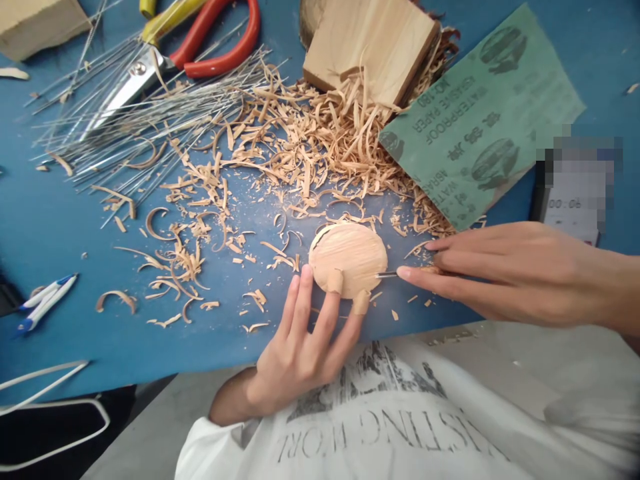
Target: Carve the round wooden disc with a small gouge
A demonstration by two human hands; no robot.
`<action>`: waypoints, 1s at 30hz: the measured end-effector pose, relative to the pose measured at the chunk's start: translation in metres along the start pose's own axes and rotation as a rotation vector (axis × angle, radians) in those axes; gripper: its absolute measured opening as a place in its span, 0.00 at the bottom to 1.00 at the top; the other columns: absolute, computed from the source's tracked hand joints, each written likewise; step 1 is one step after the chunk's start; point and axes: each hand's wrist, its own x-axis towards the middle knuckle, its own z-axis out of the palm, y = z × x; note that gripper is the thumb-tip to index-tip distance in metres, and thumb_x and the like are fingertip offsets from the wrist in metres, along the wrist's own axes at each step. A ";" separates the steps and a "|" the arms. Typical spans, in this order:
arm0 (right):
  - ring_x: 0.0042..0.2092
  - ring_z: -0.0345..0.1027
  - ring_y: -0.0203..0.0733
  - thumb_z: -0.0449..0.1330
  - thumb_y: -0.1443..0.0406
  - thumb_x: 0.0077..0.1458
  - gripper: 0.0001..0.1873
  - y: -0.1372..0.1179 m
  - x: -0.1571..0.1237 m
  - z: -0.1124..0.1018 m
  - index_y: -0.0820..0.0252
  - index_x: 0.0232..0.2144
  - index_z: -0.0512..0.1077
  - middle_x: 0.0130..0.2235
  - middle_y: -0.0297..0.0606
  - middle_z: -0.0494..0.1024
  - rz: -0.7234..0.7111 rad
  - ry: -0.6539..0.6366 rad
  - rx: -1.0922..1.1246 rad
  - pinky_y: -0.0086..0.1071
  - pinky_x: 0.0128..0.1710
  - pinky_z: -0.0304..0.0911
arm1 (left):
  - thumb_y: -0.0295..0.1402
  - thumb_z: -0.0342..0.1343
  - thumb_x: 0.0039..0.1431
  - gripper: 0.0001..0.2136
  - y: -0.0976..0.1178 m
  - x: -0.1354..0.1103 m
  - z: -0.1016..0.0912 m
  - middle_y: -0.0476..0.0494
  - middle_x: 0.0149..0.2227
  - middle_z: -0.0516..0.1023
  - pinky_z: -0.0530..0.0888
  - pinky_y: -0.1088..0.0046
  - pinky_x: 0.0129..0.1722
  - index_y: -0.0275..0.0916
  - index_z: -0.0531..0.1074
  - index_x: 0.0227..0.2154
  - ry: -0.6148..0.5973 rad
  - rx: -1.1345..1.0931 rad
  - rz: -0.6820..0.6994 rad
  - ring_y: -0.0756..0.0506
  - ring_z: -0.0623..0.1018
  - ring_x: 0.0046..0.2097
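Observation:
A round wooden disc [349,257] lies flat on the blue table [60,220] near its front edge. My left hand [305,347] rests beside it with fingers stretched out, two taped fingertips pressing on the disc's near rim. My right hand [505,270] comes in from the right, fingers closed round a thin carving tool [387,274] whose metal tip touches the disc's right edge.
Wood shavings [300,140] cover the table's middle. Behind them stand a wooden block [370,43] and a green sandpaper sheet [480,113]. Red and yellow shears [190,40] lie on thin metal rods [135,127] at back left. A white-blue pen [45,301] lies at left.

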 end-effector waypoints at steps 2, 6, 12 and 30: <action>0.50 0.78 0.45 0.60 0.40 0.80 0.30 -0.008 -0.008 0.007 0.48 0.69 0.79 0.49 0.43 0.82 0.032 0.024 0.016 0.45 0.53 0.82 | 0.45 0.76 0.72 0.38 0.000 0.001 -0.001 0.18 0.75 0.77 0.83 0.38 0.72 0.32 0.73 0.77 0.002 0.004 0.003 0.13 0.57 0.83; 0.52 0.81 0.46 0.63 0.42 0.79 0.28 -0.014 -0.011 0.013 0.46 0.70 0.79 0.50 0.41 0.85 0.071 0.046 0.069 0.48 0.58 0.85 | 0.44 0.75 0.73 0.36 -0.001 0.003 -0.002 0.20 0.75 0.77 0.83 0.39 0.71 0.33 0.74 0.76 0.006 0.008 -0.002 0.14 0.57 0.82; 0.45 0.84 0.37 0.57 0.68 0.80 0.27 0.001 0.014 0.013 0.47 0.76 0.74 0.44 0.30 0.88 -0.250 0.180 0.106 0.42 0.69 0.82 | 0.43 0.76 0.73 0.38 0.000 0.003 -0.002 0.19 0.73 0.79 0.82 0.40 0.72 0.31 0.73 0.77 0.003 0.018 0.007 0.14 0.57 0.83; 0.44 0.87 0.41 0.73 0.75 0.67 0.30 -0.062 0.036 0.022 0.60 0.69 0.80 0.41 0.33 0.89 0.010 0.403 -0.149 0.36 0.64 0.84 | 0.40 0.74 0.74 0.41 0.001 -0.004 0.004 0.16 0.75 0.76 0.82 0.41 0.73 0.36 0.65 0.82 0.015 0.016 -0.048 0.18 0.60 0.83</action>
